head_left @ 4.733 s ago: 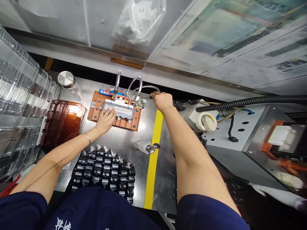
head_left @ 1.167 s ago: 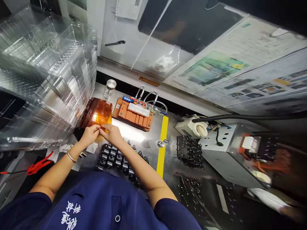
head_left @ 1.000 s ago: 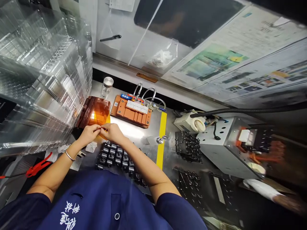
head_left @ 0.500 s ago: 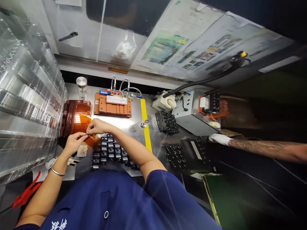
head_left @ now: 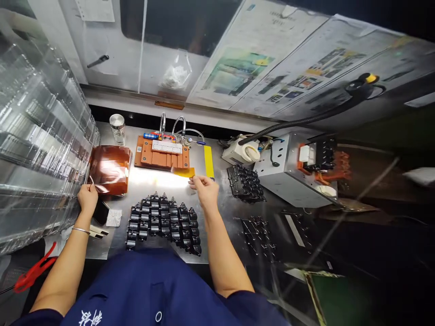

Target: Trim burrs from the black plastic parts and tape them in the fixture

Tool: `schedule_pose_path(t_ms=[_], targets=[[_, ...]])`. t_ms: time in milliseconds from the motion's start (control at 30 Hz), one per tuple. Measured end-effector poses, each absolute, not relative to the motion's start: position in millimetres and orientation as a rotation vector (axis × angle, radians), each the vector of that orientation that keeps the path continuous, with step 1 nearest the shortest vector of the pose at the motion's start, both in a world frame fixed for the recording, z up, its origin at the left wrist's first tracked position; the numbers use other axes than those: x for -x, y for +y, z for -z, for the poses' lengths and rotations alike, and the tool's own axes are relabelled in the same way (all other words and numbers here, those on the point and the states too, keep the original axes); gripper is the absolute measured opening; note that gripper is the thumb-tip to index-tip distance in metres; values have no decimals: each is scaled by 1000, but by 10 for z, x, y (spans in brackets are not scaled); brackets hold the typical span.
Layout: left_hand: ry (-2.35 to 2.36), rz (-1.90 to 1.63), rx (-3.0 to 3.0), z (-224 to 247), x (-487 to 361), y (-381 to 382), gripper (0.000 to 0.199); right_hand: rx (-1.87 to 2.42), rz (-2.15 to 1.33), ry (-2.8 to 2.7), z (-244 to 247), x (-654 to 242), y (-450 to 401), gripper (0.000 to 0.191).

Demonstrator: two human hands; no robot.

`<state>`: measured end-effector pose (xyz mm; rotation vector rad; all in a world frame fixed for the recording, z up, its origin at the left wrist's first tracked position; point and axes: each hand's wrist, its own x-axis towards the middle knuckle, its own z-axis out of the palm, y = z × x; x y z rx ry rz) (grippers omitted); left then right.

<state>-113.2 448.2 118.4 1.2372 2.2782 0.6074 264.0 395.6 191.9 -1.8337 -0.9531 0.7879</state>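
Right hand (head_left: 206, 194): fingertips pinched on amber film (head_left: 184, 172), frame centre; forearm runs up from lower right.
Left hand (head_left: 87, 198): fingers curled together beside amber stack (head_left: 110, 170), left of frame; grip on the thin pale edge above them unclear. Forearm slants up from lower left.
Hands: well apart.
Film: angled out leftward from fingertips, near lower edge of orange block (head_left: 161, 158); contact cannot be told.
Open bench (head_left: 149, 179): bare metal between block and black parts (head_left: 163, 222).
Edges: yellow strip (head_left: 208, 160) right of block; clear trays (head_left: 41, 149) wall the left.
Obscured: trays blurred, cut by frame; lower right dark.
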Motion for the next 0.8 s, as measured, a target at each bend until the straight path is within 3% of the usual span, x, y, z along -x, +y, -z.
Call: schedule_pose_path(t_ms=[167,267,467,633,800], targets=[[2419,-389,-1457,-1338,906,4481,33,1855,-694,-1183,-2007,-2972,3676,19],[2352,-388,-1905,-1499,427,4589,42,1875,-528,-1552,-1999,-3177,3590,20],[1226,-105,-2499,-1625,-1710,5246,25,1734,-426,-1936,-1955,-3447,3592,21],[984,-1,-2537,-1377,-3384,5905,28,1631,-443,-2115,-2022,-3555,3674,19],[866,73,-2455,-1159,-3798,6255,18,1614,-470,-2151,-2009,-3638,3745,17]])
